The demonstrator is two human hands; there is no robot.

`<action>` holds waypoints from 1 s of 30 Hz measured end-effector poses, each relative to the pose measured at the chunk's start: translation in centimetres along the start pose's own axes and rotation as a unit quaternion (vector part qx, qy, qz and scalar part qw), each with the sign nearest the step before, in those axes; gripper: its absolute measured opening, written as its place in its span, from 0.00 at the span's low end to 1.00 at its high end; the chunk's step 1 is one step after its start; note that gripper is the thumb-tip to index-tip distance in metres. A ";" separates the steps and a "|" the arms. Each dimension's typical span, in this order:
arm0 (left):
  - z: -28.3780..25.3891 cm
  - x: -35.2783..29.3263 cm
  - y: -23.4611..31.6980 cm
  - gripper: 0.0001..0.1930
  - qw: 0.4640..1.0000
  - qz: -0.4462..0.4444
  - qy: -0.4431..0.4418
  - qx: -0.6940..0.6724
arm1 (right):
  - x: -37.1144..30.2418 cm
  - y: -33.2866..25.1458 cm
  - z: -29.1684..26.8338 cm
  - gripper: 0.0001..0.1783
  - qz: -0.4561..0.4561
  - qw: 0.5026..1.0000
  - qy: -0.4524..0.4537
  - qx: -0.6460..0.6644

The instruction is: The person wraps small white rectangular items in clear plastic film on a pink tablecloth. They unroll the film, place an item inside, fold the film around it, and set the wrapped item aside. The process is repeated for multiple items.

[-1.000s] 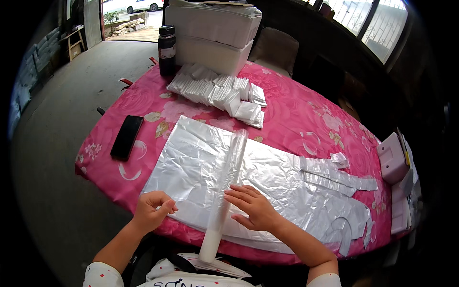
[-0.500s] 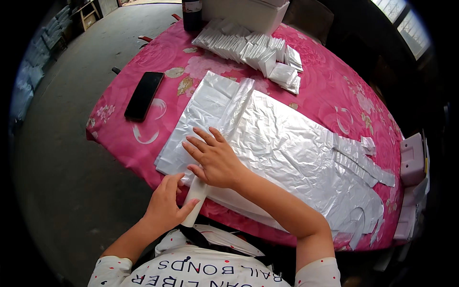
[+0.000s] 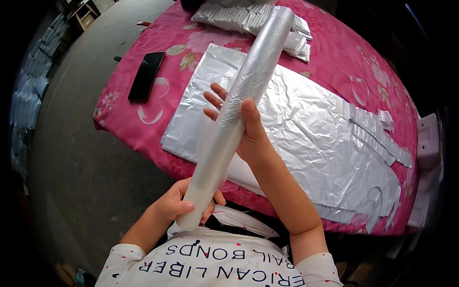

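Observation:
A long roll of shiny, translucent plastic film [image 3: 244, 86] rises diagonally in front of me, held off the table. My left hand [image 3: 174, 203] is closed around its pale lower end, close to my shirt. Farther up, my right hand [image 3: 253, 136] cradles the middle, thumb on the right side and fingertips showing past the left. Under the roll lies a stack of flat silvery-white plastic bags [image 3: 315, 129], wrinkled on top, with loose handle-like strips at the right end. Part of the stack is hidden behind the roll and my right arm.
A pink flowered tablecloth [image 3: 119, 115] covers the table. Left of the bags lies a black phone [image 3: 146, 76]. Small folded plastic packets [image 3: 229, 16] are lined up at the far side. Pale plastic containers [image 3: 428, 141] stand by the right edge.
The roll lay across the bags with my right hand spread flat over it. Now it is lifted and tilted upward, my right hand supporting its middle and my left gripping its lower end.

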State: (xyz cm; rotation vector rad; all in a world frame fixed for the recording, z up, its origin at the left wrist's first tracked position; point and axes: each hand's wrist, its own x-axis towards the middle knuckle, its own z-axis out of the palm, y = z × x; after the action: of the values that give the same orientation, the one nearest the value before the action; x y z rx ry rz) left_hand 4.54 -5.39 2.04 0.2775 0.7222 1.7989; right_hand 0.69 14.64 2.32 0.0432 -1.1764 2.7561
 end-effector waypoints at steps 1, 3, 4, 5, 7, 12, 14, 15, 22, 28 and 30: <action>0.1 0.3 -0.2 0.37 0.998 -0.011 -0.025 -0.061 | -0.1 -0.9 0.8 0.52 -0.002 0.998 -0.055 0.039; 0.7 0.7 -0.8 0.41 0.981 -0.033 -0.065 -0.180 | -0.5 -2.5 0.7 0.48 0.003 0.997 -0.074 -0.019; 1.0 0.8 -1.0 0.43 0.967 -0.044 -0.083 -0.238 | -0.8 -3.3 0.7 0.46 0.006 0.995 -0.084 -0.048; 1.0 1.5 -0.4 0.41 0.983 -0.066 -0.072 -0.153 | -1.2 -3.9 0.9 0.43 0.009 0.999 -0.020 -0.045; 2.1 2.9 -0.2 0.36 0.985 -0.043 0.090 0.142 | -1.6 -4.4 0.1 0.41 0.023 0.992 0.057 -0.111; 3.7 3.5 0.0 0.22 0.922 -0.035 0.225 0.314 | -3.3 -4.1 -1.7 0.39 0.012 0.967 0.101 -0.232; 3.8 3.7 -0.1 0.22 0.923 -0.023 0.231 0.307 | -4.4 -3.7 -2.0 0.32 0.017 0.986 0.099 -0.135; 3.8 3.7 -0.2 0.21 0.923 -0.017 0.235 0.303 | -4.9 -3.4 -2.1 0.29 0.020 0.991 0.097 -0.086; 4.0 3.8 -0.2 0.18 0.952 -0.042 0.182 0.244 | -7.6 -4.1 -4.4 0.31 0.087 0.990 0.045 -0.105; 4.7 3.9 -0.9 0.25 0.992 -0.077 0.043 0.093 | -8.2 -4.6 -4.2 0.23 0.066 0.997 -0.028 -0.019; 4.8 3.8 -1.1 0.27 0.994 -0.108 0.004 -0.015 | -8.5 -5.0 -3.8 0.22 0.047 0.997 -0.050 -0.018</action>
State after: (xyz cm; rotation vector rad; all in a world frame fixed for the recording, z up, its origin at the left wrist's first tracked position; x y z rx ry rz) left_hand 6.53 -0.09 4.56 0.1654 0.7038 1.6048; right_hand 9.89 19.72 2.55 0.1272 -1.2844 2.8438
